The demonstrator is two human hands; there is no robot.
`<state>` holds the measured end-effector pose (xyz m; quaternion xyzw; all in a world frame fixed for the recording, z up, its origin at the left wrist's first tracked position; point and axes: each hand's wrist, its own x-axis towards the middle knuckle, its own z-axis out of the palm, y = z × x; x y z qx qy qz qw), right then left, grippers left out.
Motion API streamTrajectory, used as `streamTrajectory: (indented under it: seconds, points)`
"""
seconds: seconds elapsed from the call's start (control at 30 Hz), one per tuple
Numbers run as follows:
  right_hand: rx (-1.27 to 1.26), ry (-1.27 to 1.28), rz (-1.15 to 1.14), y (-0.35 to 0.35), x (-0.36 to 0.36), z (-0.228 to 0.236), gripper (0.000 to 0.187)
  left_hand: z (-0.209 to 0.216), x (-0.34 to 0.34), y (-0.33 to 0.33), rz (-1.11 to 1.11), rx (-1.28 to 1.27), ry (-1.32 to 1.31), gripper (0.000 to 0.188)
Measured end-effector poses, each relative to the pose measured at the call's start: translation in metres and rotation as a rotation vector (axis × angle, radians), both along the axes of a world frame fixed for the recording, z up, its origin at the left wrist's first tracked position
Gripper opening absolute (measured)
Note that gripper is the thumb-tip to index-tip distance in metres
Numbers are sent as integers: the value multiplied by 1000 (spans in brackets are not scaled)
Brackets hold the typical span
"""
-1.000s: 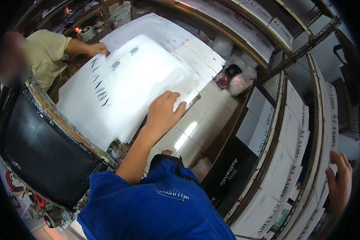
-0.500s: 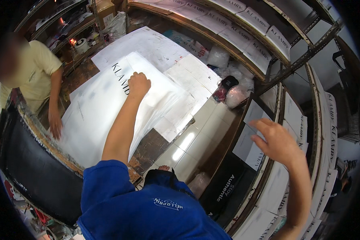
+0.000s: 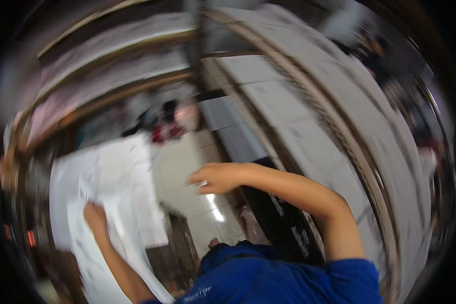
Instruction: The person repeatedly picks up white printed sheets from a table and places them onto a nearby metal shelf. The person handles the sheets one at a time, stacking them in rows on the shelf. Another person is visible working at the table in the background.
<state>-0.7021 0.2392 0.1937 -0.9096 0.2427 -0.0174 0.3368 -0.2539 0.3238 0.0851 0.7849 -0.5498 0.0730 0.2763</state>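
On the left, a stack of large white printed sheets or bags lies on the worktable. My left hand rests on the stack with its fingers curled in. Motion blur hides whether a sheet is pinched in them. My right hand, with a ring on one finger, hovers over the tiled floor between table and shelves. Its fingers are loosely bent, the thumb apart, and nothing shows in them.
Long shelves of flat white printed pieces stand on the right; others run along the back. A black printed piece lies below my right forearm. Bundles in clear plastic sit past the table's far corner.
The view has swung to the right, so the table now sits farther left and the co-worker is no longer plainly visible. My right hand has come from above the shelves to over the floor.
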Motion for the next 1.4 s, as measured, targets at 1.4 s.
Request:
streamTrajectory:
  seconds: [1.4]
  points:
    - [-353,787,-1587,536,-634,275,17,-91,-472,254,-1126,557,232,33]
